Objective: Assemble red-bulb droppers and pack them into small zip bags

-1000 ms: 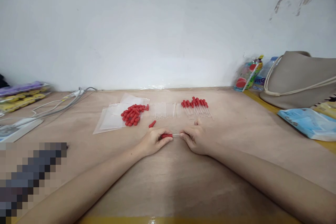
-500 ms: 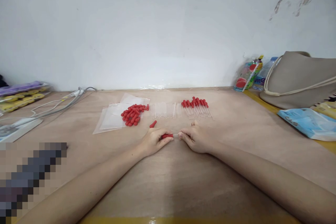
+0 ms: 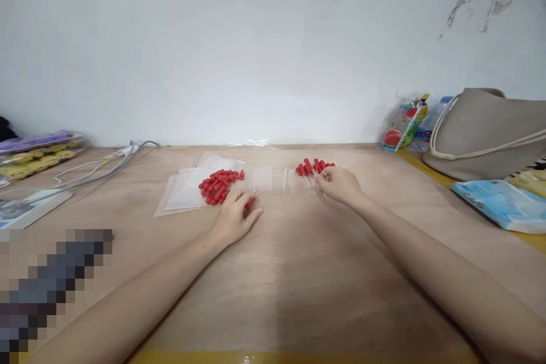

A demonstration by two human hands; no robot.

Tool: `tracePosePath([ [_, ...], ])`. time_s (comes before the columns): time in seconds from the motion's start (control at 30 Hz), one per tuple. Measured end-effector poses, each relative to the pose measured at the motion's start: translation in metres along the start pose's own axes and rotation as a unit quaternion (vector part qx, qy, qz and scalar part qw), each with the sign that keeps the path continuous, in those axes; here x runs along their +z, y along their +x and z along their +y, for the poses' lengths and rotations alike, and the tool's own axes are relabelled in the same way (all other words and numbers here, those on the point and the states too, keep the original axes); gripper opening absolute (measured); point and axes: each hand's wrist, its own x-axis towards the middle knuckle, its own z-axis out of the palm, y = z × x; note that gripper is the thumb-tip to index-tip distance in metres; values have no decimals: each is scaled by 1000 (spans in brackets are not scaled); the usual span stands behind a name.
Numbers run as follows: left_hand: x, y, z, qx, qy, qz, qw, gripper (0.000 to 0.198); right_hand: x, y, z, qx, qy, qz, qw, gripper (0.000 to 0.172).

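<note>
My left hand (image 3: pixel 234 217) rests low over the table with thumb and fingers apart, holding nothing. A single red rubber bulb (image 3: pixel 251 202) lies by its fingers, partly hidden behind them. My right hand (image 3: pixel 341 185) is at the group of finished droppers (image 3: pixel 307 168), thumb and fingertips pinched on a thin clear dropper tube; this dropper's bulb end is hard to make out. The hand covers the right part of that group. Between the hands, further back, clear thin tubes (image 3: pixel 269 180) lie side by side in a row. Left of them is a heap of red bulbs (image 3: pixel 216 186).
Clear plastic bags (image 3: pixel 179 196) lie under and beside the bulb heap. Cables (image 3: pixel 106 168) and a power strip (image 3: pixel 40 207) are at the left. At the right stand bottles (image 3: pixel 405 125), a grey-beige bag (image 3: pixel 486 125) and a blue packet (image 3: pixel 499 205). The wall rises behind.
Both hands were together at a red bulb and clear tube. My right hand has moved back to the dropper group with the dropper; my left has let go, opened and moved left towards the single bulb.
</note>
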Motion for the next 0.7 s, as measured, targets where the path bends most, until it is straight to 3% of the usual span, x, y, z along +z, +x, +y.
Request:
tracePosePath([
  [0.1, 3, 0, -3, -16, 3, -13, 1000, 23, 13, 23, 5, 83, -25, 43, 995, 26],
  [0.3, 5, 0, -5, -22, -1, -14, 1000, 21, 35, 36, 4, 106, -84, 36, 990, 27],
  [0.47, 6, 1, -6, -49, -12, -26, 998, 18, 29, 29, 10, 81, -95, -16, 992, 30],
  [0.6, 8, 3, -7, -79, -13, -30, 996, 15, 26, 21, 1, 45, -87, 8, 995, 37],
  [0.7, 9, 5, -8, -91, -10, -19, 996, 14, 33, 17, -16, -8, -81, 21, 997, 33],
])
